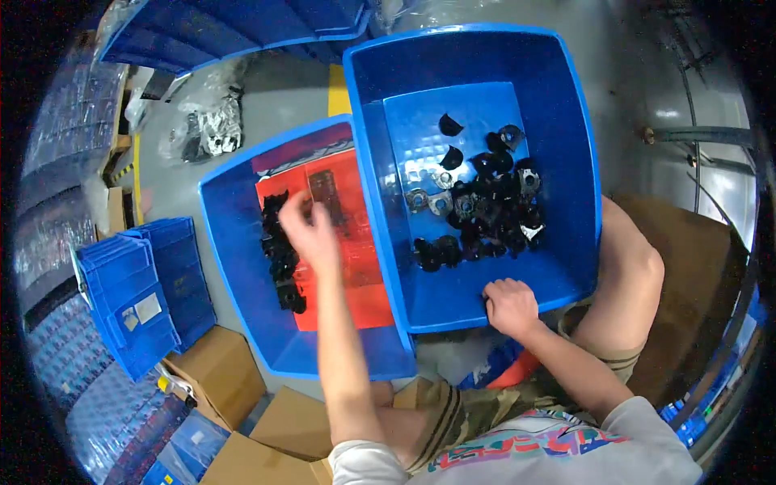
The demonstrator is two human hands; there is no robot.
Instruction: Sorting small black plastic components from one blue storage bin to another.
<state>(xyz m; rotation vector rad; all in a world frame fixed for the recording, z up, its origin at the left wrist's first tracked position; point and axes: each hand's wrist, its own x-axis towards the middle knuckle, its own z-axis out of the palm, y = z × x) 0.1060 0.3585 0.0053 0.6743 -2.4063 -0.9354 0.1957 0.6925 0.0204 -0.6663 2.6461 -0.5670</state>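
My left hand (pixel 311 236) is over the left blue bin (pixel 283 356), beside a row of small black parts (pixel 280 250). Its thumb and fingers are bent but apart, and I see nothing between them. The black parts stand along the left side of a red sheet (pixel 343 283) inside that bin. A brownish see-through patch (pixel 326 194) shows on the sheet to the right of the hand. My right hand (pixel 512 307) is curled over the near rim of the larger right blue bin (pixel 440 317). Loose black and silvery parts (pixel 485 202) lie heaped on that bin's floor.
Another blue bin (pixel 234 36) is at the far left. Clear plastic wrap (pixel 214 125) lies on the floor behind the left bin. Folded blue crates (pixel 129 291) and cardboard boxes (pixel 218 376) flank the left side. My bent knee (pixel 634 267) is against the right bin.
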